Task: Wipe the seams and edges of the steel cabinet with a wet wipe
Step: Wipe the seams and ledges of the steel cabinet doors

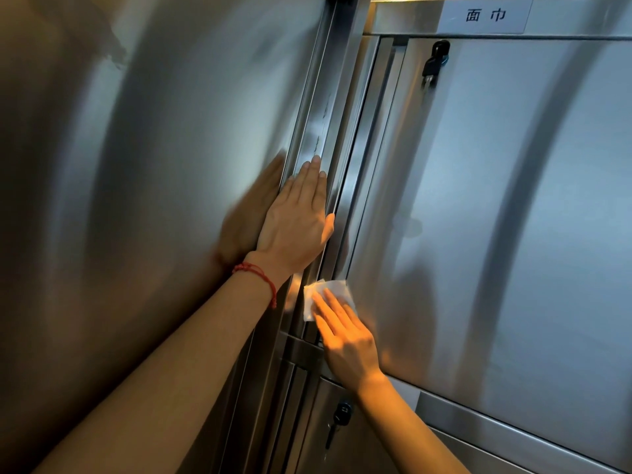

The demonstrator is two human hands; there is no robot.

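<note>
Setting: brushed steel fills the whole view, dim and warm at left, cool blue-grey at right, with soft streaked reflections.
Steel cabinet point(478, 200): flat door panels at right; a tall plain side panel at left; between them a vertical run of narrow channels and folded edges, top to bottom of frame.
Vertical seam point(321, 131): dull smudges and a few dark specks along it above the left hand.
Wet wipe point(314, 299): white, folded small, creased; pressed on the seam at the left edge of the upper door, just below the left hand.
Right hand point(345, 340): fingers straight and close together, flat on the wipe, pressing it to the steel; nothing gripped. Lit orange.
Left hand point(297, 220): palm flat on the seam strip, fingers extended upward, thumb out to the right; holds nothing. Its reflection shows in the left panel.
Red string bracelet point(260, 275): on the left wrist.
Upper lock point(434, 63): black, key inserted, top left corner of the upper door.
Lower lock point(342, 413): black, key hanging, on the lower door beneath the right wrist.
Label point(485, 15): pale plate with two dark characters on the top rail.
</note>
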